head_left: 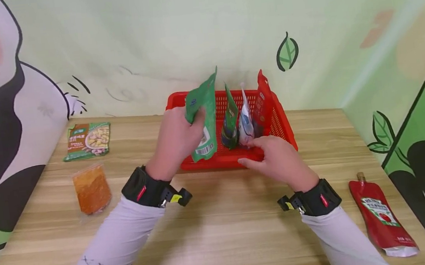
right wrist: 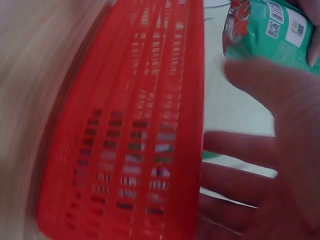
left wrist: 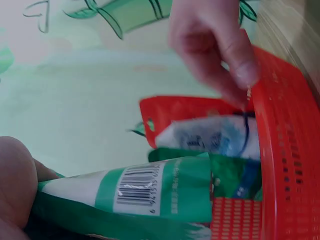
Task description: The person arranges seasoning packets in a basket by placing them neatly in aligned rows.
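My left hand (head_left: 178, 138) grips a green pouch (head_left: 206, 120) by its side, over the left part of a red plastic basket (head_left: 219, 163). The pouch's barcode faces the left wrist view. My right hand (head_left: 277, 156) is at the basket's front rim, thumb apart and fingers reaching over it, near the base of a white pouch (head_left: 245, 122). Upright in the basket, left of the white one, stands a smaller green pouch (head_left: 230, 119); on its right is a red pouch (head_left: 263, 103). In the right wrist view, the right fingers (right wrist: 240, 150) are extended behind the rim.
A green-and-brown food packet (head_left: 88, 140) lies at the back left of the wooden table (head_left: 238, 233). Nearer is a clear bag of orange contents (head_left: 92, 190). A red Heinz ketchup pouch (head_left: 382, 216) lies at the right edge. Behind the basket hangs a printed backdrop (head_left: 148, 40).
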